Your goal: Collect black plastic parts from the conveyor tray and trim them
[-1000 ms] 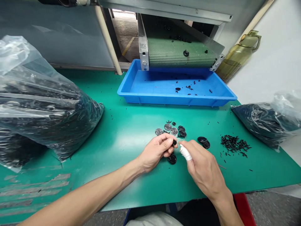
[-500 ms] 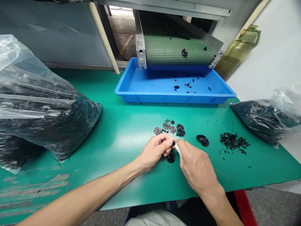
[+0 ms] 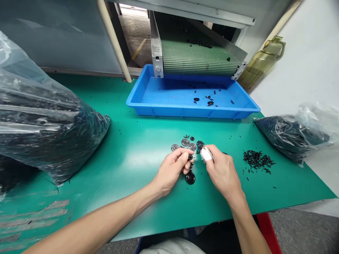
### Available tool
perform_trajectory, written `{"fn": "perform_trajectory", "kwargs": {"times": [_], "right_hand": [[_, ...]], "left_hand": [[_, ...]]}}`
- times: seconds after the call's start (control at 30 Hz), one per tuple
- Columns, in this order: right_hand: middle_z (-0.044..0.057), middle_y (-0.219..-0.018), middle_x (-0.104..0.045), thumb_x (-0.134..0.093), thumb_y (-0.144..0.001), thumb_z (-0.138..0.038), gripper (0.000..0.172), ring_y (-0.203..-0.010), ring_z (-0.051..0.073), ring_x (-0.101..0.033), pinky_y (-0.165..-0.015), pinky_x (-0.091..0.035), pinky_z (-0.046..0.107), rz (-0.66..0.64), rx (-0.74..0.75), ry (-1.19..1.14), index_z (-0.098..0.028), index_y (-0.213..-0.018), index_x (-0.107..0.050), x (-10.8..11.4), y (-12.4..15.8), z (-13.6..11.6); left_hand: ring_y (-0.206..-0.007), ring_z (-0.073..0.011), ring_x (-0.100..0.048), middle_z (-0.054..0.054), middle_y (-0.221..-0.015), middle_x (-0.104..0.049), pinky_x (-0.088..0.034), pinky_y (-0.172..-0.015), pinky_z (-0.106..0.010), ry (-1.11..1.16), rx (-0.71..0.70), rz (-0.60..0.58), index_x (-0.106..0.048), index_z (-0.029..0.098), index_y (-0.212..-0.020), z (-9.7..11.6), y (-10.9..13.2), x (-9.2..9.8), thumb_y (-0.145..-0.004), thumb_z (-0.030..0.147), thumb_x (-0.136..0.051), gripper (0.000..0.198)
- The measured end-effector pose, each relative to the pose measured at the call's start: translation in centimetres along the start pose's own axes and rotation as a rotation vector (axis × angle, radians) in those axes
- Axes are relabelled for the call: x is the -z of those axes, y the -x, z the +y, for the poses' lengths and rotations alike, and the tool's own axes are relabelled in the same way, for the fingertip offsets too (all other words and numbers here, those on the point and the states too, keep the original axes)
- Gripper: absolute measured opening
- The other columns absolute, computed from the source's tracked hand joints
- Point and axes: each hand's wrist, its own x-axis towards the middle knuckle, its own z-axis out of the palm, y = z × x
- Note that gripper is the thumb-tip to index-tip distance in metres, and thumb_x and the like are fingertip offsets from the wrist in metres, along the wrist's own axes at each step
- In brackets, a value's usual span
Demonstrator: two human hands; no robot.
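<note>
My left hand (image 3: 173, 170) is closed, pinching a small round black plastic part (image 3: 190, 157) between thumb and fingertips. To its right, apart from it, is my right hand (image 3: 222, 171), fingers bent together, a white wrap (image 3: 206, 154) around one digit. Whether anything sits in that pinch is hidden. Just beyond its fingertips lies a black disc (image 3: 200, 144). Another glossy black disc (image 3: 190, 178) rests on the table below my left hand. Several grey-black ringed discs (image 3: 185, 142) and small branched black scraps (image 3: 186, 136) lie beyond both hands.
A blue tray (image 3: 169, 110) with a few black pieces stands under the end of a green conveyor belt (image 3: 198, 63). Clear bags of black parts flank the table, a large bag (image 3: 53, 130) left and a smaller bag (image 3: 291, 135) right. A pile of black bits (image 3: 256, 160) lies right.
My right hand has drawn away from my left hand, toward the right. A black disc has dropped from the belt's end into the blue tray. The view has shifted slightly.
</note>
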Motion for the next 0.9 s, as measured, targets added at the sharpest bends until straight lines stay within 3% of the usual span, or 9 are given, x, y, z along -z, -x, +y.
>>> {"fn": "perform_trajectory", "kwargs": {"times": [0.13, 0.3, 0.43, 0.6, 0.67, 0.8, 0.9], "right_hand": [[0.007, -0.091, -0.062, -0.044, -0.087, -0.013, 0.029, -0.076, 0.017, -0.054, -0.060, -0.029, 0.026, -0.044, 0.170, 0.247, -0.021, -0.106, -0.064, 0.4, -4.5, -0.7], [0.008, -0.092, -0.060, -0.043, -0.086, -0.008, 0.027, -0.074, 0.018, -0.054, -0.058, -0.025, 0.029, -0.182, 0.173, 0.392, -0.020, -0.095, -0.065, 0.2, -7.1, -1.6], [0.003, -0.084, -0.056, -0.045, -0.084, -0.008, 0.017, -0.072, 0.015, -0.050, -0.060, -0.028, 0.027, -0.096, 0.242, 0.197, -0.019, -0.086, -0.059, 0.9, -4.6, -1.4], [0.000, -0.082, -0.053, -0.042, -0.084, -0.008, 0.018, -0.065, 0.012, -0.046, -0.059, -0.030, 0.025, -0.119, 0.319, -0.008, -0.020, -0.081, -0.055, 1.5, -0.4, -2.1], [0.001, -0.085, -0.055, -0.040, -0.087, -0.010, 0.021, -0.066, 0.013, -0.049, -0.059, -0.032, 0.025, -0.111, 0.322, -0.036, -0.021, -0.086, -0.057, 1.4, 0.5, -2.1], [0.005, -0.099, -0.063, -0.036, -0.090, -0.010, 0.035, -0.078, 0.017, -0.058, -0.065, -0.039, 0.027, 0.006, 0.302, 0.001, -0.021, -0.116, -0.056, 1.0, 2.0, -1.2], [0.005, -0.090, -0.066, -0.037, -0.089, -0.009, 0.036, -0.071, 0.018, -0.059, -0.058, -0.036, 0.028, 0.046, 0.279, 0.105, -0.018, -0.120, -0.053, 0.2, 3.0, -0.8]], "left_hand": [[-0.063, -0.0078, -0.048, -0.001, -0.078, -0.054, -0.037, -0.054, -0.020, 0.179, 0.027, 0.021, -0.060, 0.015, -0.094, 0.7, -0.1, -0.1, -0.091, 0.037, -0.056, 0.023], [-0.062, -0.0071, -0.047, -0.004, -0.083, -0.057, -0.036, -0.052, -0.019, 0.203, 0.039, 0.008, -0.057, 0.014, -0.082, 1.1, -0.3, -0.2, -0.091, 0.038, -0.055, 0.026], [-0.064, -0.0079, -0.049, -0.004, -0.084, -0.059, -0.037, -0.052, -0.019, 0.206, 0.040, 0.008, -0.057, 0.015, -0.087, 0.9, -0.3, -0.1, -0.088, 0.039, -0.061, 0.024], [-0.056, -0.0072, -0.046, 0.002, -0.064, -0.053, -0.034, -0.050, -0.018, 0.160, 0.076, -0.033, -0.057, 0.015, -0.090, 0.6, -0.3, 0.1, -0.084, 0.041, -0.066, 0.028], [-0.056, -0.0066, -0.045, 0.002, -0.064, -0.053, -0.032, -0.049, -0.018, 0.152, 0.074, -0.048, -0.058, 0.015, -0.087, 0.6, -0.3, 0.1, -0.080, 0.041, -0.071, 0.030], [-0.060, -0.0064, -0.048, 0.000, -0.074, -0.057, -0.034, -0.051, -0.019, 0.170, 0.063, -0.044, -0.058, 0.014, -0.085, 0.8, -0.3, 0.1, -0.076, 0.039, -0.075, 0.032], [-0.061, -0.0067, -0.049, -0.002, -0.077, -0.059, -0.036, -0.053, -0.019, 0.159, 0.069, -0.048, -0.058, 0.014, -0.089, 0.8, -0.3, 0.1, -0.077, 0.037, -0.074, 0.030]]}}
